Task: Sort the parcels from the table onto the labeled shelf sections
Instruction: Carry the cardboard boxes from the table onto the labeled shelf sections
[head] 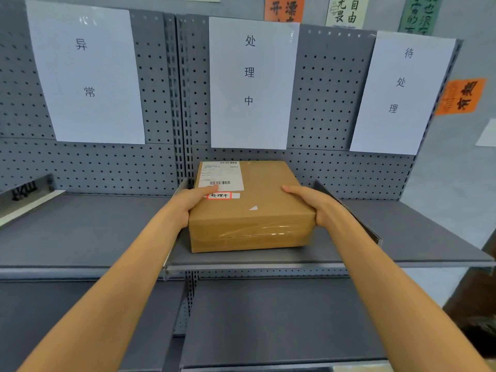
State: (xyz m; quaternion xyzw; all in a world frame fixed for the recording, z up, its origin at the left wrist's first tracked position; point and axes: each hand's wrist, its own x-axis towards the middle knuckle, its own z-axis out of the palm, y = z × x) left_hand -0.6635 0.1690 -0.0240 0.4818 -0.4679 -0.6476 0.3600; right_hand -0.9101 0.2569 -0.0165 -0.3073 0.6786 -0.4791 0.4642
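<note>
Both hands — left hand (189,204), right hand (312,204) — grip parcel (252,210).

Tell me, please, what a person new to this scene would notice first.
First, the brown parcel in the middle shelf section, held at its sides by the left hand and the right hand. Its small red-framed sticker reads the same as the white sign on the pegboard right behind it. Two more white signs hang left and right.

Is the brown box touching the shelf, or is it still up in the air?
Touching. The head view shows the brown box's bottom front edge sitting flat on the shelf, no gap beneath, while both hands grip its sides.
</note>
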